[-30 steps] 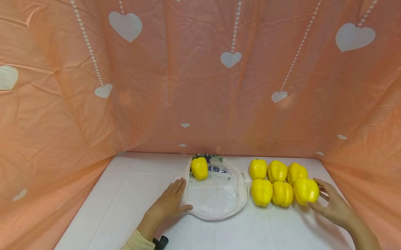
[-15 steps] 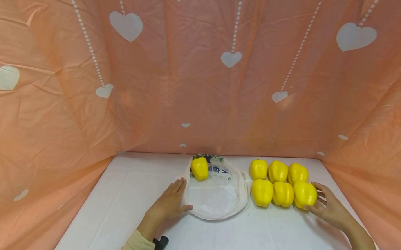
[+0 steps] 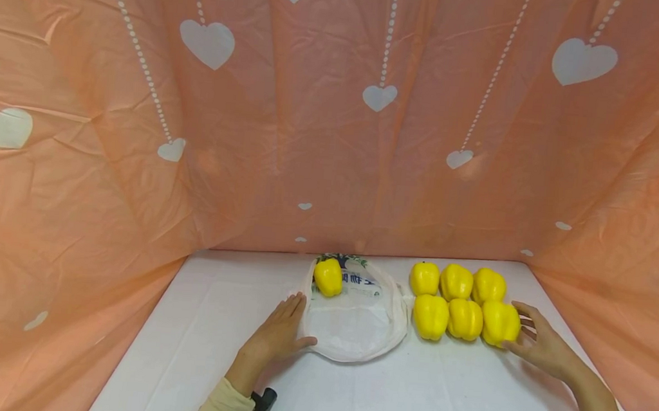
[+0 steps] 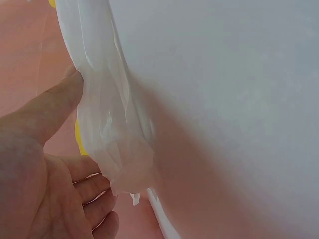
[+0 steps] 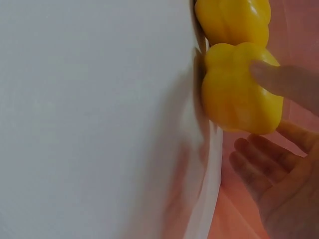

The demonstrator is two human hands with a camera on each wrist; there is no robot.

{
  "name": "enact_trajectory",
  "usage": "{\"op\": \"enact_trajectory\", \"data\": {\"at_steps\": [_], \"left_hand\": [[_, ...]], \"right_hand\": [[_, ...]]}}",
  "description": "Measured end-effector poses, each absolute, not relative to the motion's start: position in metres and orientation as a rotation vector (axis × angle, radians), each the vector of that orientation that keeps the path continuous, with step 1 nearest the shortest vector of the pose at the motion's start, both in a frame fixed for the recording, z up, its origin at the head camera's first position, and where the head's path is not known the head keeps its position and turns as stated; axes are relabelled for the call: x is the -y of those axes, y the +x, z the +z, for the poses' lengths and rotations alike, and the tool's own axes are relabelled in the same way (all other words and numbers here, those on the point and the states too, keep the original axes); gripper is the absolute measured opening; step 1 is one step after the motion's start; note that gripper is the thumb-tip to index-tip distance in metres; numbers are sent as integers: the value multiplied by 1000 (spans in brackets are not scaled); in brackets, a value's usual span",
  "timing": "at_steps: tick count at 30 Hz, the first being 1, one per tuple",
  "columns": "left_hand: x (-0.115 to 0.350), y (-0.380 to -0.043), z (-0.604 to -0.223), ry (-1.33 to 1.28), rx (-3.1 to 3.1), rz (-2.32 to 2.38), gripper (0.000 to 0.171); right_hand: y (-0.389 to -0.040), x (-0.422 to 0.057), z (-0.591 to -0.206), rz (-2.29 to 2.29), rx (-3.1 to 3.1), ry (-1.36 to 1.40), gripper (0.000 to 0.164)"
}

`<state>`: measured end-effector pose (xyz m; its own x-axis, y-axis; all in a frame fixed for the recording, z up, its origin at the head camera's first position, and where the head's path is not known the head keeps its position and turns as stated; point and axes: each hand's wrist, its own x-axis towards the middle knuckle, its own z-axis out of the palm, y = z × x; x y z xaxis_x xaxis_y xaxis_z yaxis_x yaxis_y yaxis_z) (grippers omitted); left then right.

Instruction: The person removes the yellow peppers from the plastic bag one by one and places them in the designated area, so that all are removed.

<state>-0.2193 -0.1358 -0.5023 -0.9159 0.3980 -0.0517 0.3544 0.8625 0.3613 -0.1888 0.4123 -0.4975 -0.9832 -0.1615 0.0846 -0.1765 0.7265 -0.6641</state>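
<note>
A white plastic bag with printed lettering stands with its round mouth facing up, and one yellow bell pepper sits inside it. My left hand rests against the bag's left side, fingers straight and thumb spread; the left wrist view shows its fingers touching the crumpled plastic. At the right end of the front row, my right hand holds a yellow bell pepper between thumb and index finger. The right wrist view shows the thumb on this pepper, with the other fingers off it.
Several more yellow bell peppers stand in two rows right of the bag, close together. The white table is enclosed by an orange curtain with white hearts at the back and sides.
My right hand has moved slightly left and down with its pepper, which now lines up with the front row. The left hand and the bag have stayed put.
</note>
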Motion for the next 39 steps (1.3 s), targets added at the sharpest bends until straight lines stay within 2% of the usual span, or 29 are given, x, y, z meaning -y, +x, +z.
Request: {"op": "enact_trajectory", "data": {"at_steps": [16, 39], "left_hand": [[138, -221, -509, 585, -2905, 512, 100], [137, -220, -505, 583, -2904, 513, 100]], "right_hand": [[-197, -390, -478, 974, 2757, 367, 82], [-228, -311, -456, 1121, 2808, 491, 82]]}}
